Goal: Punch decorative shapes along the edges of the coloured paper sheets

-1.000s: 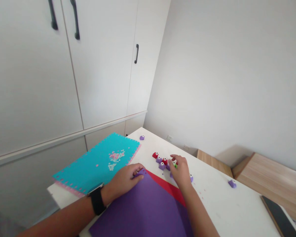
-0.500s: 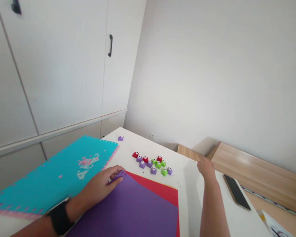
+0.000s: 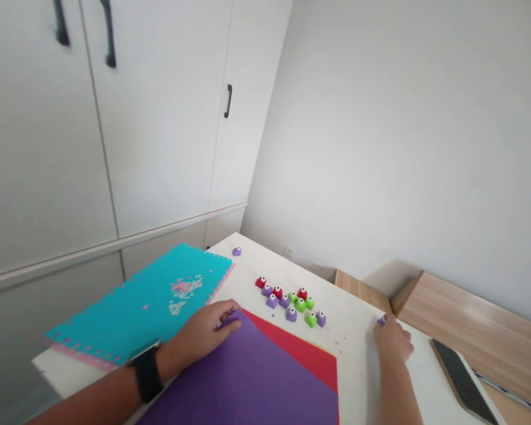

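My left hand [image 3: 206,332], with a black watch on its wrist, lies flat with fingers stretched on the corner of a purple sheet [image 3: 256,383] that lies over a red sheet [image 3: 307,354]. My right hand [image 3: 393,341] is at the far right of the white table [image 3: 354,330], fingers curled round a small purple punch [image 3: 381,321] whose tip shows at the fingertips. A cluster of small red, purple and green punches [image 3: 292,302] sits between the two hands.
A teal sheet [image 3: 146,307] with punched edges and paper bits on it lies at the left, over a pink sheet. A lone purple punch [image 3: 236,251] sits at the far corner. A black phone [image 3: 462,379] lies at the right. White cupboards stand behind.
My right hand left the punch cluster, swung right to the table's far edge and has closed on the lone purple punch there. The left hand stayed on the purple sheet.
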Motion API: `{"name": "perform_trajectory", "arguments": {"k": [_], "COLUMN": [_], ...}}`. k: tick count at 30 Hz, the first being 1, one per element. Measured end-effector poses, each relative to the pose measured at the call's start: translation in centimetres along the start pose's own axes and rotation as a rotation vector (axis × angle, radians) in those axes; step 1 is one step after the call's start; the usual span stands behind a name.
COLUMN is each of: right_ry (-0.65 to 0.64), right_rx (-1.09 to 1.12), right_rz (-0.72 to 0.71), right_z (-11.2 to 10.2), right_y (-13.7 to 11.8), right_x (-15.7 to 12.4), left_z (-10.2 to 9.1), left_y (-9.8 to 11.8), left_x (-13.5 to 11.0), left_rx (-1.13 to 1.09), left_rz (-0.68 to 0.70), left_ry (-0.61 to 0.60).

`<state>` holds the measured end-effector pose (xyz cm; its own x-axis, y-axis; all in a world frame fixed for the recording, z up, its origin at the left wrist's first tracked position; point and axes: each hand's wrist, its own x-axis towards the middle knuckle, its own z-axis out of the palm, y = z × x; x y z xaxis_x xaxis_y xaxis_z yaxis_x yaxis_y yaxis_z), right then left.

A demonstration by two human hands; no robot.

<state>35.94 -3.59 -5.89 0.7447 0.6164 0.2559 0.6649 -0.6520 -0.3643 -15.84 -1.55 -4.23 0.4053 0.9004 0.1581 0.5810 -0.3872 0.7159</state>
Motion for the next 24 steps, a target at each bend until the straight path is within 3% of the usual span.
{"name": "perform_trajectory", "arguments": {"k": [2,5,7,9,11,13,17,24], "right_ry": [0.023,0.004,-0.190,-0.466,-0.647,-0.742,-0.736,-0.807], "right_rx": [0.062,0.272,0.641,0.857,0.887,0.810,0.740,0.732], "right_rz": [-0.033,-0.194,-0.425,-0.619,-0.727,-0.843,-0.989,-1.036], "right_z": [-0.7,-2.5,-3.8,-5.0,-5.7,-5.8,-5.0,-3.7], "right_y": [-1.5,-6.0,-10.1,-14.1,-17.4,-19.6,-21.2,-21.6], "right_x": [0.5,0.1,-2.0,-5.5,-9.7,-13.5,-18.0,-19.6], "left_z": [-0.1,0.0,0.2,0.4,0.5,0.4,0.1,0.3], "left_y": [0.2,0.1,-0.1,-0.4,-0.5,-0.4,0.1,-0.1], "left_x": [-0.1,-0.1,-0.1,-0.1,-0.1,-0.1,-0.3,-0.3], "left_rx": [-0.011,-0.067,-0.122,-0.187,-0.233,-0.257,-0.300,-0.323], "left_rz": [0.004,0.001,0.002,0.009,0.014,0.018,0.034,0.024], "left_ry": [-0.002,-0.002,0.006,0.009,0.012,0.016,0.016,0.025]}}
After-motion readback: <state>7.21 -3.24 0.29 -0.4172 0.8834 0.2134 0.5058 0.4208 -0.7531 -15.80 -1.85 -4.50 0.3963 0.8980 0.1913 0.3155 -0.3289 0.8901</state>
